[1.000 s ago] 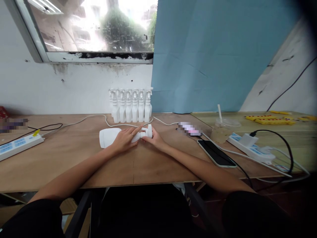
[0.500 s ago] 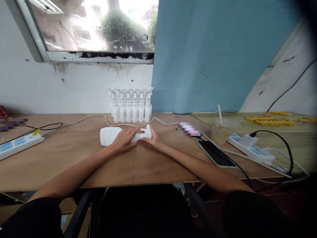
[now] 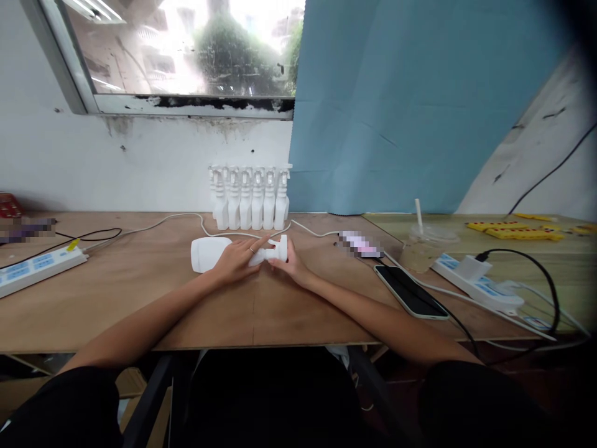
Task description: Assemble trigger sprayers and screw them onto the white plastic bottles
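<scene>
Two hands, left hand and right hand, grasp one lying spray bottle; six stand behind.

Lighting: daylight from window ahead of me, glass overexposed; worktop evenly lit; corners vignetted, edges bowed.

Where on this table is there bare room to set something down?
Bare wood lies between the power strip and the left hand, and along the near edge of the table. The right side is crowded: phone, cup, cables.
</scene>
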`<state>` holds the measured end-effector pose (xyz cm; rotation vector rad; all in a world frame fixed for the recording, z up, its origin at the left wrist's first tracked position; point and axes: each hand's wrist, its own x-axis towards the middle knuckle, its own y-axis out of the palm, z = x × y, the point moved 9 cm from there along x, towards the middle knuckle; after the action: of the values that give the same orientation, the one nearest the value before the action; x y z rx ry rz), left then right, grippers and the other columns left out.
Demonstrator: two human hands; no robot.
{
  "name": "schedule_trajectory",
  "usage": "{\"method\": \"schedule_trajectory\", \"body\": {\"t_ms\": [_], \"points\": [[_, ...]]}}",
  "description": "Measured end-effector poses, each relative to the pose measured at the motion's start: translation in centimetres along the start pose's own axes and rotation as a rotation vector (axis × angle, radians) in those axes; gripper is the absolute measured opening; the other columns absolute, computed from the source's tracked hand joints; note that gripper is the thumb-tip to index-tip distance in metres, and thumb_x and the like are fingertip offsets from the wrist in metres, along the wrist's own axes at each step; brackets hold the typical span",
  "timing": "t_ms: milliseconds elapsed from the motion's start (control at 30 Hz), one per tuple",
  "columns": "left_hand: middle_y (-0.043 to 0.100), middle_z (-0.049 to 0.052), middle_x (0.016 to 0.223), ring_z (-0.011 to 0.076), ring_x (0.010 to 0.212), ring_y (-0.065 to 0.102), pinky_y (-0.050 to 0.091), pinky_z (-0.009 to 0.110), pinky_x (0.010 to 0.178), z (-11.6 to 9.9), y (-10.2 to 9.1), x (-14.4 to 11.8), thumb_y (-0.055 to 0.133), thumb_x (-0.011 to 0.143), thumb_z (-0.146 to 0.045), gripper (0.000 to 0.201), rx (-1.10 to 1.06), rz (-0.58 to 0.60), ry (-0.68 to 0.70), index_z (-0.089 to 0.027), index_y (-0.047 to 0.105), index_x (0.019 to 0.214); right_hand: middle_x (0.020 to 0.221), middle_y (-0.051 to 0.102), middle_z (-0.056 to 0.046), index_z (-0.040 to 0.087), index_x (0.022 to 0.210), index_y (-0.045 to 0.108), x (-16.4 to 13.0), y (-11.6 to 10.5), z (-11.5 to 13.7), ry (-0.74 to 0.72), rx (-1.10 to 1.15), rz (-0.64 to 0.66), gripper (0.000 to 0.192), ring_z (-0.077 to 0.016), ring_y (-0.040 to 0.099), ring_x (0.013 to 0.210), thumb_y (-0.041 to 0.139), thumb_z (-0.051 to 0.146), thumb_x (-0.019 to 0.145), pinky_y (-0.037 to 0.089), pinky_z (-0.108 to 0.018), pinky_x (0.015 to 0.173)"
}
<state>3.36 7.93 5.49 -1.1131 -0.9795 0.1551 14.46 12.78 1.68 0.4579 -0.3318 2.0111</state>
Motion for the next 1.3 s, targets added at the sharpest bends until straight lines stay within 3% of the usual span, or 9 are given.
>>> {"method": "schedule_trajectory", "body": {"t_ms": [133,267,367,500,667,833,967,1100,1300], "points": [[0.059,0.009,0.133,0.0267,0.115,0.060,0.049,0.039,0.090,0.0,0.0,0.0,0.059,0.084,-0.029,0.076,-0.003,-0.005,-0.012,-0.025,0.023,0.151,0.071,0.053,0.006,0.023,0.100,0.036,0.1,-0.5,-0.5,0.018,-0.023,-0.030,0.044,-0.0083,0.047,0.047,0.069,0.045,0.080,0.038,-0.024,0.045],[0.059,0.009,0.133,0.0269,0.116,0.059,0.049,0.039,0.090,0.0,0.0,-0.1,0.059,0.084,-0.028,0.075,-0.004,-0.007,-0.014,-0.024,0.025,0.151,0.078,0.056,0.005,0.024,0.102,0.034,0.0,-0.4,-0.6,0.007,-0.037,-0.005,0.052,-0.0101,0.053,0.055,0.075,0.041,0.075,0.043,-0.025,0.051],[0.060,0.009,0.131,0.0269,0.113,0.060,0.049,0.040,0.090,0.0,0.0,0.0,0.060,0.084,-0.029,0.074,-0.007,-0.008,-0.016,-0.024,0.027,0.150,0.068,0.053,0.008,0.024,0.101,0.034,-0.1,-0.4,-0.7,0.033,-0.044,-0.025,0.045,-0.0093,0.047,0.047,0.069,0.044,0.081,0.039,-0.024,0.046],[0.060,0.008,0.132,0.0269,0.113,0.061,0.049,0.040,0.090,0.1,0.1,0.0,0.059,0.084,-0.028,0.072,-0.006,-0.003,-0.017,-0.024,0.028,0.149,0.076,0.056,0.005,0.024,0.101,0.035,-0.2,-0.2,-0.1,0.006,-0.039,-0.034,0.049,-0.0098,0.052,0.055,0.074,0.039,0.076,0.043,-0.024,0.052],[0.061,0.009,0.131,0.0267,0.113,0.061,0.048,0.039,0.090,-0.1,0.0,-0.1,0.059,0.084,-0.028,0.069,-0.013,-0.009,-0.018,-0.023,0.031,0.147,0.068,0.054,0.007,0.024,0.100,0.034,-0.1,-0.1,-0.2,0.019,-0.038,-0.020,0.044,-0.0106,0.050,0.051,0.068,0.045,0.081,0.040,-0.024,0.048],[0.061,0.009,0.129,0.0265,0.110,0.062,0.049,0.039,0.088,-0.2,0.1,0.0,0.059,0.084,-0.028,0.074,0.010,-0.008,-0.013,-0.024,0.025,0.150,0.062,0.054,0.008,0.025,0.100,0.033,-0.2,-0.4,-0.4,0.044,-0.048,-0.038,0.043,-0.0104,0.046,0.044,0.066,0.045,0.081,0.038,-0.024,0.044],[0.060,0.011,0.130,0.0271,0.112,0.060,0.048,0.039,0.089,0.0,0.4,0.0,0.058,0.085,-0.028,0.079,0.032,0.004,-0.009,-0.022,0.018,0.152,0.065,0.058,0.007,0.025,0.101,0.032,-0.3,0.3,0.0,0.023,-0.035,0.022,0.045,-0.0123,0.055,0.050,0.069,0.038,0.080,0.043,-0.025,0.049],[0.061,0.012,0.128,0.0274,0.110,0.061,0.046,0.040,0.088,0.3,0.7,0.1,0.058,0.084,-0.025,0.072,0.052,0.033,-0.028,-0.019,0.026,0.148,0.059,0.057,0.011,0.025,0.103,0.030,-0.2,0.8,-1.0,0.101,0.063,0.043,0.044,-0.0106,0.048,0.036,0.067,0.038,0.081,0.036,-0.023,0.039],[0.064,0.012,0.123,0.0274,0.107,0.062,0.047,0.041,0.087,0.7,0.7,0.0,0.059,0.085,-0.029,0.064,0.021,0.010,-0.041,-0.017,0.033,0.142,0.071,0.067,0.001,0.018,0.104,0.043,0.1,0.5,-2.0,0.143,0.128,0.035,0.046,-0.0144,0.064,0.053,0.074,0.040,0.077,0.048,-0.028,0.056]]}}
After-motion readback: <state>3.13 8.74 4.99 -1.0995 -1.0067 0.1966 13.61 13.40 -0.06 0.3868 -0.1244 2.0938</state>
